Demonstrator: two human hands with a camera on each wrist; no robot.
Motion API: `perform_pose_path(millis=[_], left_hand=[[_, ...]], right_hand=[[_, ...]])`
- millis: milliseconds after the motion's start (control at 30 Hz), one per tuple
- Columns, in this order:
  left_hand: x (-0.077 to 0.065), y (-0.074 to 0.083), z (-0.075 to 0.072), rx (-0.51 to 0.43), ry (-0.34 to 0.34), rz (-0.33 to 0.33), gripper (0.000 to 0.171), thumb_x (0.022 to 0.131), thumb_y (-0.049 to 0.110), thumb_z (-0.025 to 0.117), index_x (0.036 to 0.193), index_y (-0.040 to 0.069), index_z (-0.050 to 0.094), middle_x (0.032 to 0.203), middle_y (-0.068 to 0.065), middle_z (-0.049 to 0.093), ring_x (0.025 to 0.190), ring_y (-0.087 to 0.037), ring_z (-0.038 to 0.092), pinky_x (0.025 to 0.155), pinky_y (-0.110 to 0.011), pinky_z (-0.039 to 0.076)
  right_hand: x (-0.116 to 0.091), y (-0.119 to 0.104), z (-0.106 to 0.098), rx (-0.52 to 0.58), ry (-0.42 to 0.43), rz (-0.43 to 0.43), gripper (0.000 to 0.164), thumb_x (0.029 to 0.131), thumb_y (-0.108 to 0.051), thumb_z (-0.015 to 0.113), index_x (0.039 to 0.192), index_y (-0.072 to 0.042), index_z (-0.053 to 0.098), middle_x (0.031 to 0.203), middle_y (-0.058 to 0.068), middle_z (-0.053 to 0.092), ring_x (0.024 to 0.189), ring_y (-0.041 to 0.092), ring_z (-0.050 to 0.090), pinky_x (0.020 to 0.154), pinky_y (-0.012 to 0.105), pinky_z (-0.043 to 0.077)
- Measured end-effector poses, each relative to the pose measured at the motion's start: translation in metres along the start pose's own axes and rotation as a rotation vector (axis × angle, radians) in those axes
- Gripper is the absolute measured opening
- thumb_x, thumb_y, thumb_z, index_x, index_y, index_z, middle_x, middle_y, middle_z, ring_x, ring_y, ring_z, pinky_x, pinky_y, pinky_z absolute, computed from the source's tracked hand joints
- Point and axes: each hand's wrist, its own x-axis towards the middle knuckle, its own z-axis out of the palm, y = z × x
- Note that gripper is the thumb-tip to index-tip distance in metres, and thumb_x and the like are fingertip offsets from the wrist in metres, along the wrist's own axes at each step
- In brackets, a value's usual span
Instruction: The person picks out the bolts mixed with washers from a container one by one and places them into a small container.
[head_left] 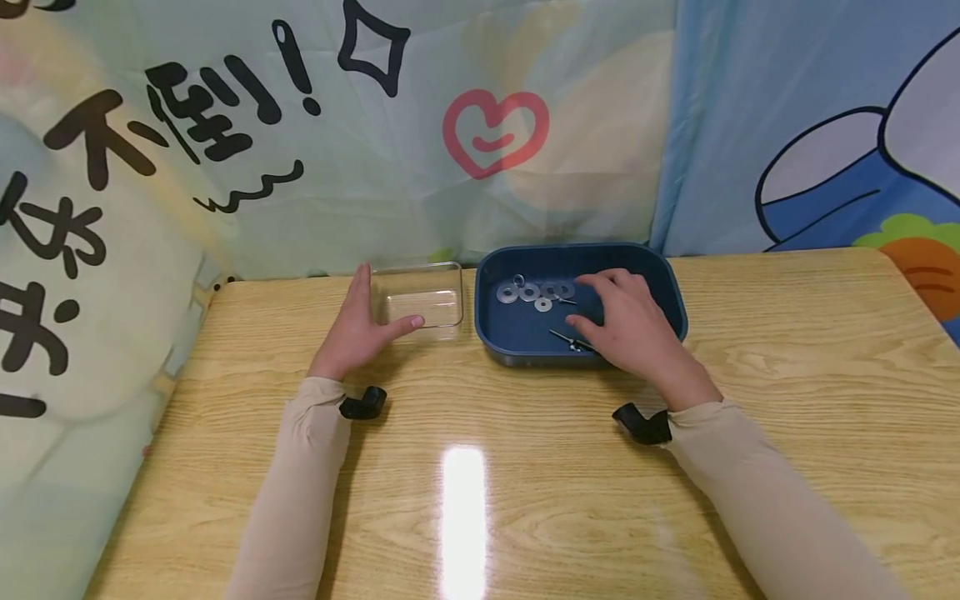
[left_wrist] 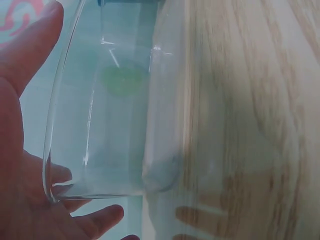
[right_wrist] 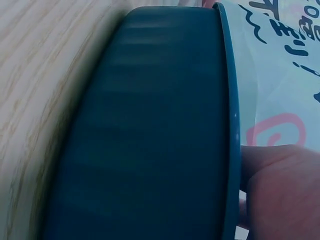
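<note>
My left hand (head_left: 360, 333) is at the left end of a clear, see-through box (head_left: 461, 296), its thumb spread along the front and its fingers straight behind. In the left wrist view the fingers (left_wrist: 102, 220) lie around the corner of the box (left_wrist: 117, 130). My right hand (head_left: 633, 325) hangs over the right part of a dark blue tray (head_left: 498, 337), thumb and forefinger apart, with nothing seen between them. Several flat washers (head_left: 501, 293) lie at the tray's left and back. Small screws (head_left: 576, 343) are near its front wall, partly hidden by the hand.
Both containers stand side by side at the back of a wooden table (head_left: 562, 483), close to a printed cloth (head_left: 375, 183). The tray wall (right_wrist: 150, 125) fills much of the right wrist view. Black wrist cameras (head_left: 363, 403) sit on both sleeves.
</note>
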Motion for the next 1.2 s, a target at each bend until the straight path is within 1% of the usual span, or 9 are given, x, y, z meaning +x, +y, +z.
perform_pose_path(millis=[267, 433, 533, 667, 800, 900, 1000, 1200], left_hand=[[-0.001, 0.000, 0.002, -0.024, 0.023, -0.003, 0.119, 0.087, 0.052, 0.075, 0.161, 0.003, -0.005, 0.168, -0.017, -0.002, 0.154, -0.031, 0.004, 0.122, -0.047, 0.012], [-0.001, -0.001, 0.002, -0.041, 0.015, -0.003, 0.119, 0.087, 0.051, 0.076, 0.161, 0.004, -0.005, 0.168, -0.017, -0.001, 0.153, -0.032, 0.004, 0.122, -0.048, 0.012], [-0.001, -0.002, 0.003, -0.043, 0.012, -0.004, 0.120, 0.086, 0.051, 0.077, 0.161, 0.003, -0.005, 0.167, -0.017, -0.001, 0.153, -0.031, 0.004, 0.122, -0.047, 0.012], [0.000, -0.001, 0.005, -0.042, 0.013, -0.001, 0.122, 0.085, 0.051, 0.078, 0.160, 0.002, -0.004, 0.167, -0.018, -0.001, 0.153, -0.032, 0.005, 0.122, -0.048, 0.013], [0.000, -0.001, 0.005, -0.042, 0.010, -0.006, 0.124, 0.084, 0.052, 0.079, 0.160, 0.002, -0.005, 0.167, -0.018, -0.001, 0.153, -0.033, 0.005, 0.122, -0.049, 0.014], [0.000, -0.001, 0.005, -0.048, 0.006, -0.013, 0.124, 0.084, 0.051, 0.079, 0.160, 0.003, -0.005, 0.167, -0.018, -0.001, 0.153, -0.033, 0.005, 0.122, -0.049, 0.014], [0.001, -0.001, 0.006, -0.051, 0.009, -0.016, 0.123, 0.084, 0.050, 0.079, 0.161, 0.003, -0.004, 0.167, -0.018, -0.001, 0.153, -0.033, 0.005, 0.122, -0.049, 0.014], [0.002, -0.003, 0.006, -0.057, 0.021, -0.019, 0.123, 0.083, 0.049, 0.080, 0.161, 0.002, -0.003, 0.167, -0.019, 0.002, 0.153, -0.033, 0.006, 0.122, -0.049, 0.014]], right_hand=[[0.005, 0.002, 0.003, -0.012, -0.075, 0.034, 0.056, 0.095, -0.020, 0.070, 0.143, 0.000, 0.051, 0.140, 0.028, 0.046, 0.130, 0.047, 0.039, 0.105, 0.062, 0.036], [0.010, 0.000, 0.003, -0.006, -0.120, 0.007, 0.052, 0.094, -0.018, 0.072, 0.139, 0.000, 0.055, 0.128, 0.025, 0.058, 0.121, 0.043, 0.051, 0.104, 0.060, 0.037], [0.013, -0.001, 0.004, 0.006, -0.149, -0.008, 0.049, 0.093, -0.017, 0.074, 0.137, 0.000, 0.059, 0.123, 0.024, 0.064, 0.115, 0.039, 0.057, 0.099, 0.058, 0.042], [0.015, 0.000, 0.004, 0.013, -0.168, -0.029, 0.044, 0.090, -0.015, 0.077, 0.130, -0.002, 0.065, 0.117, 0.020, 0.068, 0.108, 0.035, 0.062, 0.092, 0.053, 0.049], [0.018, 0.001, 0.006, 0.011, -0.180, -0.041, 0.039, 0.087, -0.014, 0.080, 0.124, -0.003, 0.070, 0.108, 0.015, 0.070, 0.101, 0.031, 0.064, 0.086, 0.049, 0.051], [0.020, 0.001, 0.007, 0.007, -0.198, -0.033, 0.038, 0.087, -0.014, 0.080, 0.122, -0.004, 0.071, 0.103, 0.013, 0.070, 0.097, 0.029, 0.064, 0.084, 0.047, 0.051], [0.022, 0.000, 0.008, -0.006, -0.221, -0.027, 0.035, 0.087, -0.015, 0.080, 0.120, -0.003, 0.072, 0.100, 0.011, 0.070, 0.094, 0.027, 0.063, 0.083, 0.046, 0.051], [0.026, -0.001, 0.007, -0.039, -0.272, -0.046, 0.029, 0.088, -0.016, 0.080, 0.113, -0.002, 0.073, 0.091, 0.006, 0.067, 0.088, 0.025, 0.062, 0.085, 0.046, 0.051]])
